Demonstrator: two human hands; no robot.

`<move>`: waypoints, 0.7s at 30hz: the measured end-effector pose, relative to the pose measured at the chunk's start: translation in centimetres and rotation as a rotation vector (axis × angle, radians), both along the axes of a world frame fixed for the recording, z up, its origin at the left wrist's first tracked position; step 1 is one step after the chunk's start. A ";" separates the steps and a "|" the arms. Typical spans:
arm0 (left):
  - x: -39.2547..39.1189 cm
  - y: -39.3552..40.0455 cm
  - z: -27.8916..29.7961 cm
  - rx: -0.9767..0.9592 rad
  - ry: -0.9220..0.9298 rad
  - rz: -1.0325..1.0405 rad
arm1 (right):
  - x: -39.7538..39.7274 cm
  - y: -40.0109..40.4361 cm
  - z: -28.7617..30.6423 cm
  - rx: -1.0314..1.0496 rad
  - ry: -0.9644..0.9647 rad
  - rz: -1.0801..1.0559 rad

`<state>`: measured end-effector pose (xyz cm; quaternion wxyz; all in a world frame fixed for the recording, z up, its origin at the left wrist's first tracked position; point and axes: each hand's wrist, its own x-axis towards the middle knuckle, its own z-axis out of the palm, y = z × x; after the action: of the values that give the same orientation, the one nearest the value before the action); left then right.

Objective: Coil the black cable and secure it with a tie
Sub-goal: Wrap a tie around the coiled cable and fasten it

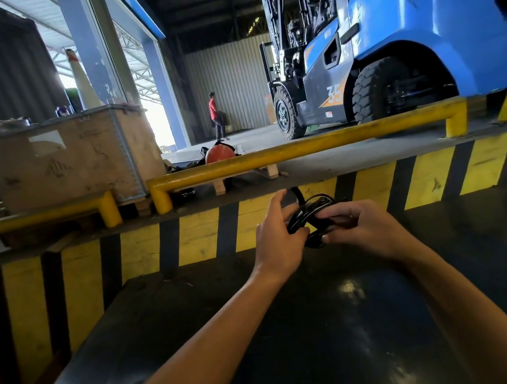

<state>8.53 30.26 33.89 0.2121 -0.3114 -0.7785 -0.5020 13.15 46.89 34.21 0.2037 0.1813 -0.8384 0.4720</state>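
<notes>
A bundle of black cable (310, 213) is held up between both hands, above the far part of a dark table (294, 330). My left hand (275, 240) grips the bundle's left side, and a black strand arcs up over its index finger. My right hand (358, 226) closes around the right side, thumb and fingers pinching the loops. Much of the coil is hidden by my fingers. I cannot tell whether a tie is on it.
A yellow-and-black striped dock edge (373, 190) runs behind the table, with yellow guard rails (304, 147) on top. A blue forklift (387, 47) stands at the right, a large crate (75, 153) at the left. A person in red (216, 116) stands far back.
</notes>
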 end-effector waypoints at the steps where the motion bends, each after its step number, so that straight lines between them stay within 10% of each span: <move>1: 0.1 0.0 0.0 -0.010 0.004 -0.011 | 0.3 -0.2 0.1 0.038 0.045 -0.034; 11: 0.6 -0.4 -0.8 -0.158 0.174 -0.073 | 2.1 0.3 1.5 0.409 0.280 -0.228; 21: 1.3 -2.1 -2.0 -0.394 0.215 -0.249 | 1.6 1.4 -0.8 0.059 0.111 0.061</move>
<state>9.83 28.17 31.93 0.1656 -0.4918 -0.7898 -0.3269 14.70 48.30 33.41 0.2299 0.2387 -0.8333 0.4425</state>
